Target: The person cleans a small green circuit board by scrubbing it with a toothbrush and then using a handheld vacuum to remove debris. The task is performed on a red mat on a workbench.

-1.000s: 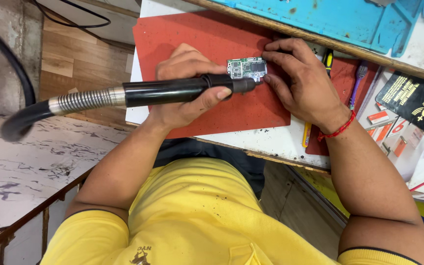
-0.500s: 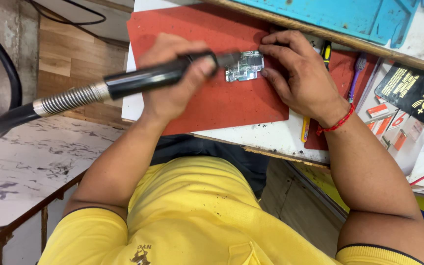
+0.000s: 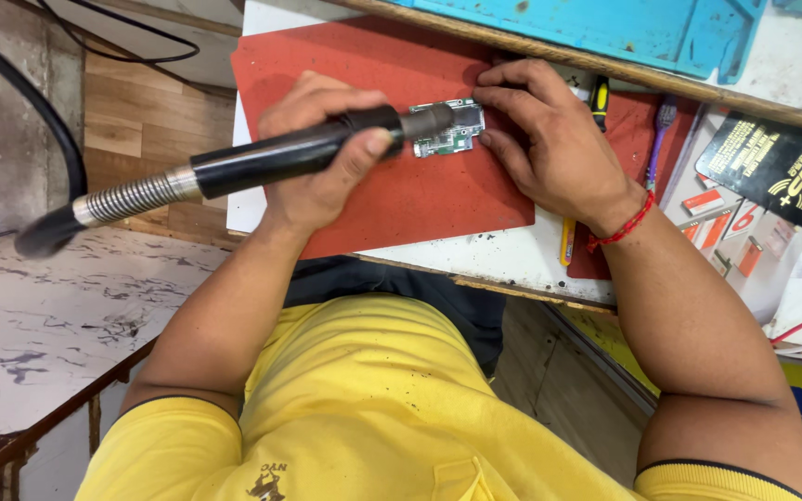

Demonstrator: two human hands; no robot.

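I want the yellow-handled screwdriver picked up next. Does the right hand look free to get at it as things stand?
Probably yes, though not at once: the right hand presses on the small circuit board. The yellow-handled screwdriver lies just beyond its knuckles on the red mat, with nothing over the handle.

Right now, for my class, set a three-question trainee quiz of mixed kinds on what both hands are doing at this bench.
1. True or false: the left hand grips a black rotary tool handpiece.
2. The right hand presses on: A) a blue tray, B) a small green circuit board, C) a yellow-handled screwdriver.
3. Fill in: the board lies on a ___ mat.

Key: 1 true; 2 B; 3 red.
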